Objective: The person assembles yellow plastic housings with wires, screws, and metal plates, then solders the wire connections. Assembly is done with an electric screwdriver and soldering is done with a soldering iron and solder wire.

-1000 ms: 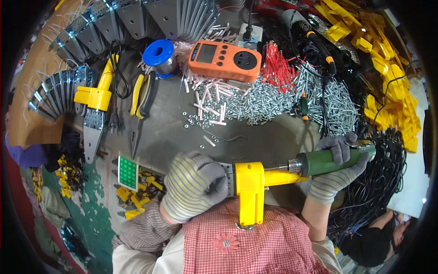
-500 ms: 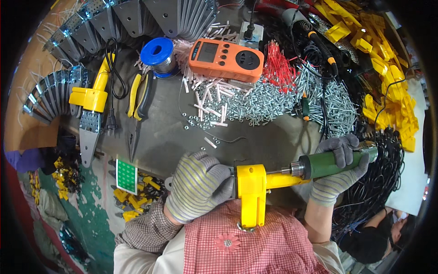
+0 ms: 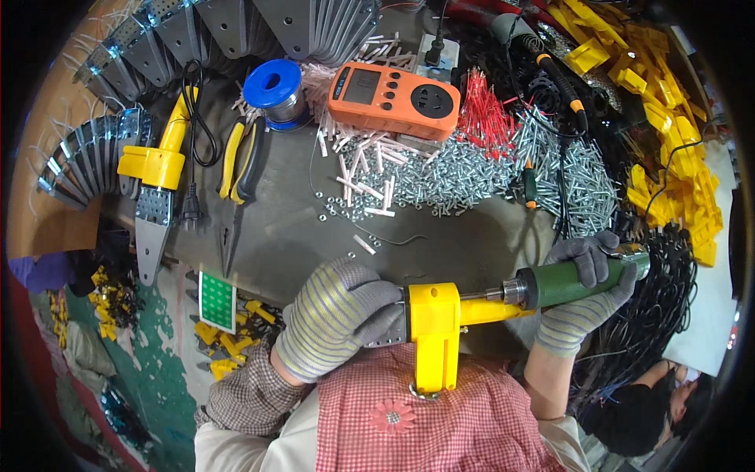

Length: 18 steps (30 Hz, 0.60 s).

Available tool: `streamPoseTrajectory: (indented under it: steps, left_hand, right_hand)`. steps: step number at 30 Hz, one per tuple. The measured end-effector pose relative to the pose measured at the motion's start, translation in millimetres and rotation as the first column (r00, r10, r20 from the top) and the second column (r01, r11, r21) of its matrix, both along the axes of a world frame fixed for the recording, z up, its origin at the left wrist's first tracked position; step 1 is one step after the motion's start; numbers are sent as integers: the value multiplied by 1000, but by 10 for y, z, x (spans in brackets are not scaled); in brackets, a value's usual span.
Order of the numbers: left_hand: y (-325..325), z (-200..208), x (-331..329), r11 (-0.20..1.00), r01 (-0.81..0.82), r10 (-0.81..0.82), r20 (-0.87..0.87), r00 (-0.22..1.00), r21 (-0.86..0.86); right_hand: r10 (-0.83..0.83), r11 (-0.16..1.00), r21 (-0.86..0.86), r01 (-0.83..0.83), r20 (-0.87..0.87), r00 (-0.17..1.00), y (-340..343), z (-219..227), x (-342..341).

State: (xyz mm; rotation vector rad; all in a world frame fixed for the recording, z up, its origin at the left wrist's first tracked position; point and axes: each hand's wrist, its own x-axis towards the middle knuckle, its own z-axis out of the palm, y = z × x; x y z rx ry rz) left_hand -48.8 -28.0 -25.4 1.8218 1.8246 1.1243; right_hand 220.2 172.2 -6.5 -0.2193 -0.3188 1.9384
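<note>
Both gloved hands are closed on work, we note: left hand [image 3: 336,316] clamped on a yellow fitting [image 3: 434,324], right hand [image 3: 586,293] wrapped round a green driver [image 3: 568,282] whose tip meets that fitting. We find the fitting at the desk's [image 3: 291,228] near edge, against the person's chest. Screws [image 3: 464,173], pliers [image 3: 241,161] and an orange meter [image 3: 393,98] lie beyond, toward the far edge.

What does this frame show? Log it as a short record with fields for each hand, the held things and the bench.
left hand: gloved, gripping the yellow part from its left
right hand: gloved, wrapped round the green screwdriver
contact: driver shaft runs into the yellow part
bench: orange meter, blue spool, pliers, screws
bench right: yellow clips
</note>
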Motion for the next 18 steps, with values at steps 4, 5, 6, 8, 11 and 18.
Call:
streamPoseTrajectory:
  steps: [4,5,6,8,11,18]
  left_hand:
    - [-1,14,-18,998,0,4,64,998,-63]
    - [-4,20,-18,998,-3,8,74,997,-62]
    - [-8,26,-20,998,-4,8,75,997,-62]
    - [-6,28,-23,999,-1,5,87,996,-52]
    - [-12,33,-36,997,15,-7,98,995,-82]
    - [2,6,-37,998,14,-10,78,997,-60]
  right_hand:
    - [-13,1000,-13,13,-14,1000,1,-9,-4]
    - [3,1000,5,-3,-35,999,7,-7,1]
    - [20,1000,23,-19,-56,998,8,-5,3]
    - [-17,1000,3,17,-16,1000,-35,55,-61]
    - [-56,998,-14,56,25,998,-37,60,-74]
    - [-40,999,0,40,-10,999,-39,60,-91]
